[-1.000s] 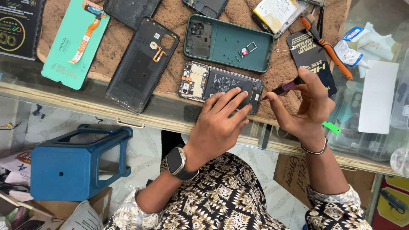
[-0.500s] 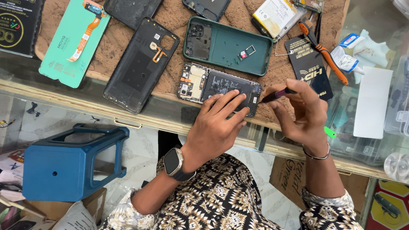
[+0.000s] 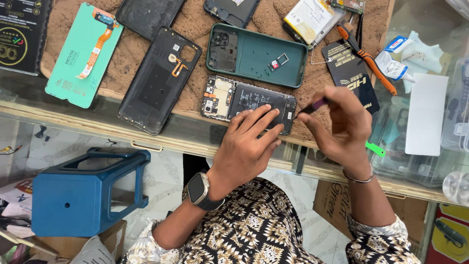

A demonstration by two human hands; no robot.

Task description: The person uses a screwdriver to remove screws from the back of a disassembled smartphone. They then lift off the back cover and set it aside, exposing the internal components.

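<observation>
Steadying the opened phone is the left hand, fingers spread flat over its lower half where it lies on the brown mat near the tabletop edge; the right hand has its grip pinched narrow around a thin purple-handled tool, tip at the phone's right end; judging by this, the work wants light pressure, the tip kept square to its seat, and the left palm kept firm so the board does not slide; the green back cover lies just above, apart.
</observation>
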